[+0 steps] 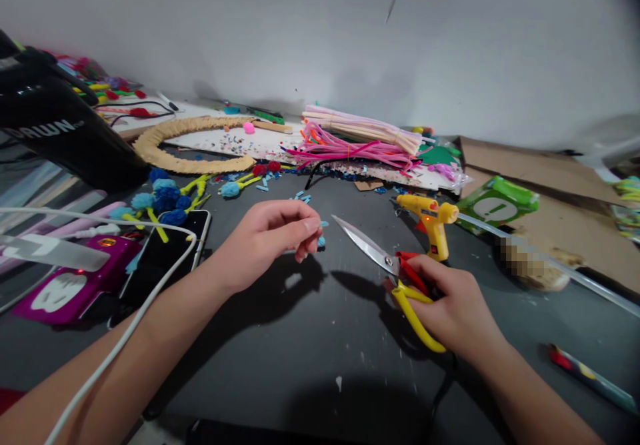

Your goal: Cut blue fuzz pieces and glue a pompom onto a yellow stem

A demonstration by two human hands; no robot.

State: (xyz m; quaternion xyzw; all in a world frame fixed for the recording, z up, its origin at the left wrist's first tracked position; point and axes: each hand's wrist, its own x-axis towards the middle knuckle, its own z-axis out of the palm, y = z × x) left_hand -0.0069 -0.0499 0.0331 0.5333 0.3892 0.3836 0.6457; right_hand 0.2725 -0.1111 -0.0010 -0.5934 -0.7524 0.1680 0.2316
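My right hand (453,308) grips the yellow and red handles of a pair of scissors (380,258), blades together and pointing up and left over the dark table (310,338). My left hand (273,235) hovers just left of the blade tip, fingers curled in a pinch on a small light blue piece (321,238). A yellow glue gun (433,221) stands upright just behind my right hand.
A phone (165,258) and a pink case (70,285) lie at the left, with a white cable (130,325) across my left arm. Pom-pom stems (160,201), a woven ring (185,145), pink pipe cleaners (350,145), a green packet (495,205) and cardboard (540,165) line the back.
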